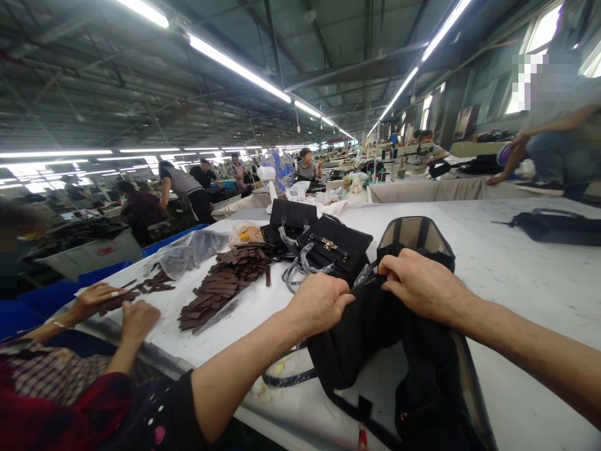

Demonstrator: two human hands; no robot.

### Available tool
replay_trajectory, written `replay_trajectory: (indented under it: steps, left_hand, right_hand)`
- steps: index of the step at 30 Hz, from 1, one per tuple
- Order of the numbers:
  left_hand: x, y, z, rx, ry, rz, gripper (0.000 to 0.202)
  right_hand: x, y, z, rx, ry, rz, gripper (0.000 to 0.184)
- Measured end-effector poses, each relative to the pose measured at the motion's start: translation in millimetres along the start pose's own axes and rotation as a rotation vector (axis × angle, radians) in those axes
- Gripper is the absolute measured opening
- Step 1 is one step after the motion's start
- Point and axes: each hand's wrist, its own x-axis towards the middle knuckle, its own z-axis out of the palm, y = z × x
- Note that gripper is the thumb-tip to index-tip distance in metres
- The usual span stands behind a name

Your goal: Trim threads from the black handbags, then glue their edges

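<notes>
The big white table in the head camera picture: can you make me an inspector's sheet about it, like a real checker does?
Surface: white table, with small specks and marks on it.
Job's things: black bag, gripped along its upper edge.
Clutter: heap of dark brown strips; clear plastic; black handbag with a gold-coloured clasp and plastic-wrapped handles.
Hands: left hand and right hand both closed on the bag.
Cables: nothing seen on the table.
Surroundings: a co-worker's hand near more brown strips at the left; blue-bladed fan; tube lights overhead; other people farther back.
</notes>
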Motion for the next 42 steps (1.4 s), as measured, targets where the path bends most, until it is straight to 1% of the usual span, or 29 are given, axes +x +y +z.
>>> replay_trajectory:
  steps: [2,4,10,15,19,21,23,25,28,31,32,34,36,38,40,42]
  left_hand:
    - [0,1,-0.7,0.013,-0.019,0.010,0.030]
    - [0,3,-1.8,0.019,-0.044,0.016,0.030]
    - [0,4,-3.1,0.014,-0.074,0.013,0.029]
    - [2,6,-3.3,0.016,-0.073,0.012,0.029]
    - [-1,9,-8.9,-0.011,-0.077,-0.007,0.029]
    - [1,10,-12.0,-0.049,-0.107,-0.025,0.026]
    - [8,10,-12.7,-0.111,-0.158,-0.039,0.024]
    - [20,10,-8.8,-0.188,-0.181,-0.049,0.022]
    - [42,12,3.8,-0.236,-0.120,-0.018,0.025]
    - [55,16,13.5,-0.199,-0.040,0.023,0.019]
    - [56,16,13.8,-0.195,-0.019,0.002,0.020]
    - [53,14,9.7,-0.206,-0.001,-0.095,0.022]
    - [44,10,1.7,-0.223,-0.011,-0.219,0.022]
    - [33,3,-6.2,-0.214,-0.031,-0.327,0.021]
    - [24,-2,-10.5,-0.185,-0.039,-0.401,0.020]
    - [18,-6,-10.3,-0.157,-0.037,-0.429,0.018]
  right_hand:
    - [2,2,0,-0.008,-0.007,0.049,0.017]
    - [4,1,1,-0.021,-0.002,0.061,0.019]
    - [8,0,4,-0.090,0.028,-0.052,0.020]
    - [10,2,4,-0.072,0.035,-0.040,0.019]
    - [11,-1,3,-0.083,0.048,-0.043,0.014]
    - [11,-2,3,-0.089,0.056,-0.050,0.013]
    - [11,-1,4,-0.091,0.067,-0.060,0.013]
    - [12,-1,5,-0.090,0.080,-0.071,0.012]
    - [13,-1,8,-0.082,0.094,-0.085,0.014]
    - [13,0,8,-0.064,0.098,-0.079,0.017]
    - [11,1,7,-0.043,0.105,-0.069,0.017]
    - [7,5,4,0.062,0.146,-0.039,0.021]
    - [2,11,2,0.211,0.200,-0.006,0.027]
    - [-3,16,2,0.315,0.227,0.021,0.027]
    - [-5,19,4,0.347,0.207,0.034,0.026]
    - [-5,19,8,0.369,0.176,0.030,0.024]
